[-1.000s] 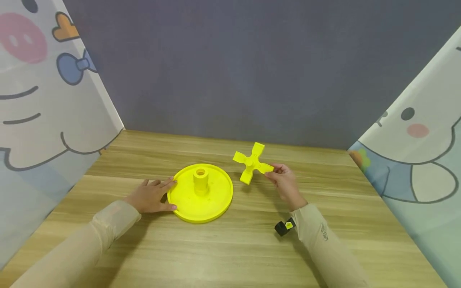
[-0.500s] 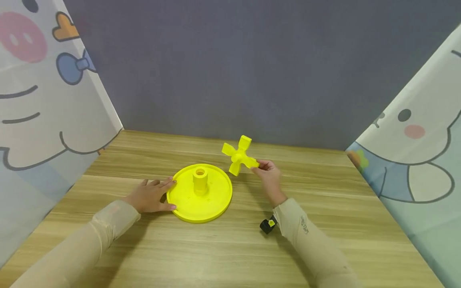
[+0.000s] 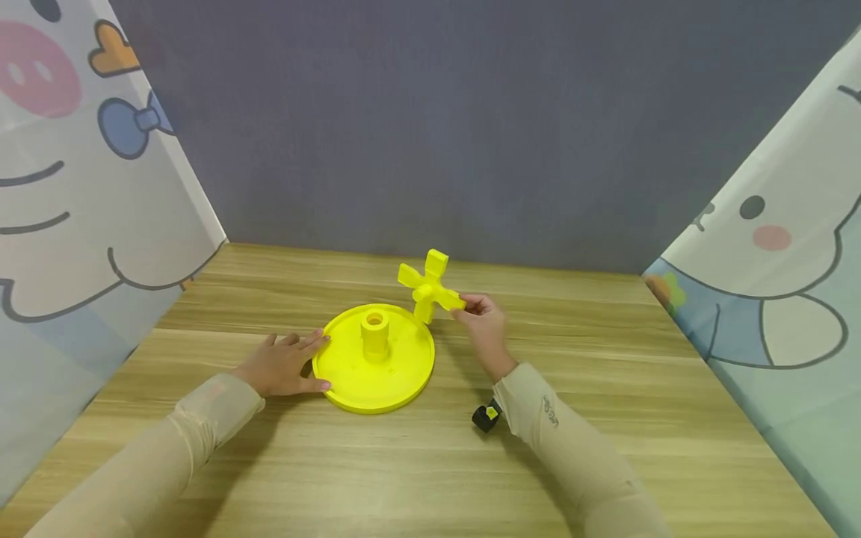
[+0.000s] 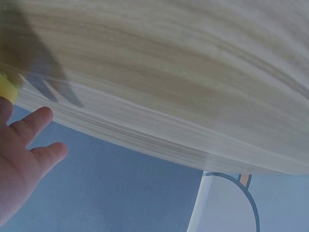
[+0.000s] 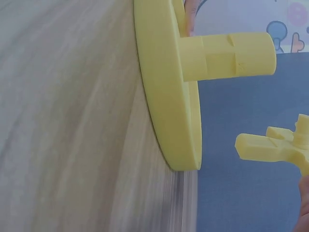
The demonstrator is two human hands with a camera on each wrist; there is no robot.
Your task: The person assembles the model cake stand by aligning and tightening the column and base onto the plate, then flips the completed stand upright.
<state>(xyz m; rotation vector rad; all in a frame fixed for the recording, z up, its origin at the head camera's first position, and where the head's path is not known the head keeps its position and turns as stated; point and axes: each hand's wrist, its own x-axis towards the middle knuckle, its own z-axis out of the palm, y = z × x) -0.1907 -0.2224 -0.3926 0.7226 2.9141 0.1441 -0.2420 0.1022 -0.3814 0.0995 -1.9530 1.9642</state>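
Note:
A round yellow base (image 3: pixel 350 377) with a raised rim lies on the wooden table, and a hollow yellow post (image 3: pixel 375 342) stands up from its middle. My left hand (image 3: pixel 282 366) rests at the base's left rim, fingers and thumb spread along the edge. Between thumb and fingers my right hand (image 3: pixel 486 329) pinches one arm of a yellow four-armed cross piece (image 3: pixel 427 291). The cross hangs in the air, tilted, behind and right of the post and apart from it. In the right wrist view a short stub shows on the cross piece (image 5: pixel 285 145).
The wooden table (image 3: pixel 403 478) ends at a dark grey panel (image 3: pixel 430 134) behind. Printed cartoon sheets (image 3: pixel 101 187) flank it on both sides. A black wrist device (image 3: pixel 486 417) hangs by the right sleeve.
My right hand has carried the cross piece left, slightly up and closer to the post, turning its face somewhat. The left hand and the base have stayed in place.

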